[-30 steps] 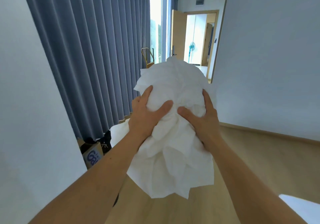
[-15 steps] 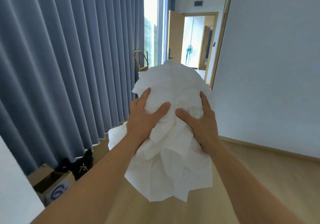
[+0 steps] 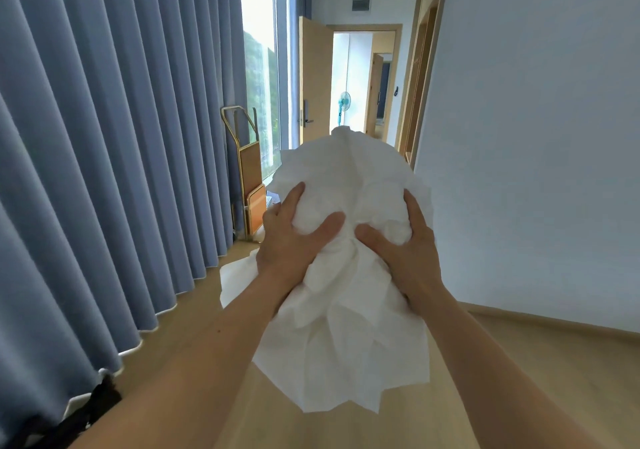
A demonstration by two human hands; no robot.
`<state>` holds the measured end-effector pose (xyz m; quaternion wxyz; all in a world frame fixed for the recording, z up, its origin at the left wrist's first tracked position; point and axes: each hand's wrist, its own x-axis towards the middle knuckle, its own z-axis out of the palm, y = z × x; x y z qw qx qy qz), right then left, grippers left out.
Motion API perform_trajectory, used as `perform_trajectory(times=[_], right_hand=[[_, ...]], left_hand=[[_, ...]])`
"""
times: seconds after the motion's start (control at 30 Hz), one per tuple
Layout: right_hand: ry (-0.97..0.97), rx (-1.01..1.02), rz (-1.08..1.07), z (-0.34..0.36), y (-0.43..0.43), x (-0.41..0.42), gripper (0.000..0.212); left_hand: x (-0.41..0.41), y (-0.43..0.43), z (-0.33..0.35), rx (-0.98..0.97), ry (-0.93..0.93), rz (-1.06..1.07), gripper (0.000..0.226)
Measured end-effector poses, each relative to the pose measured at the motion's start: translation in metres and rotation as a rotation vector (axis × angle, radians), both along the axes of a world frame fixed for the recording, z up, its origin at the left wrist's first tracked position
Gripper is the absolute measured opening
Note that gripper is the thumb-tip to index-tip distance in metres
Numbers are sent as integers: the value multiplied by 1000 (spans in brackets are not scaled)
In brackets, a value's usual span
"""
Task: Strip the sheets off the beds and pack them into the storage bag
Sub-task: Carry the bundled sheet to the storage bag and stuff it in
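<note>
Left grip (image 3: 291, 240) and right grip (image 3: 412, 251) stay clamped on the sheet (image 3: 346, 337); curtain (image 3: 104, 171) left of them slid past (carrying, bag unseen).

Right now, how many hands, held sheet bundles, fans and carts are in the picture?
Hands: 2, the left hand and the right hand
Held white sheet bundle: 1
Teal standing fan: 1
Upright gold-framed cart: 1
Total: 5
</note>
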<state>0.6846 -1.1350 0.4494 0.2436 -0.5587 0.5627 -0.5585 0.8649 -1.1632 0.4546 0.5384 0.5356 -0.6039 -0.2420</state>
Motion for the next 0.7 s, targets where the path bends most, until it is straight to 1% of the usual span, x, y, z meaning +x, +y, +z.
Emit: perform_trajectory(times=[0.17, 0.27, 0.37, 0.6, 0.7], right_hand=[[-17, -37, 54, -7, -115, -21, 109], [-23, -24, 89, 2, -180, -31, 108], [6, -58, 106, 12, -245, -34, 110], [43, -16, 119, 4, -389, -13, 115], [68, -16, 100, -5, -458, 5, 115]], left_hand=[[-20, -109, -6, -2, 2, 27, 94], [-29, -167, 2, 1, -4, 58, 97], [-32, -224, 9, -21, 7, 97, 98], [-12, -367, -6, -11, 10, 148, 99], [5, -439, -18, -6, 48, 109, 94]])
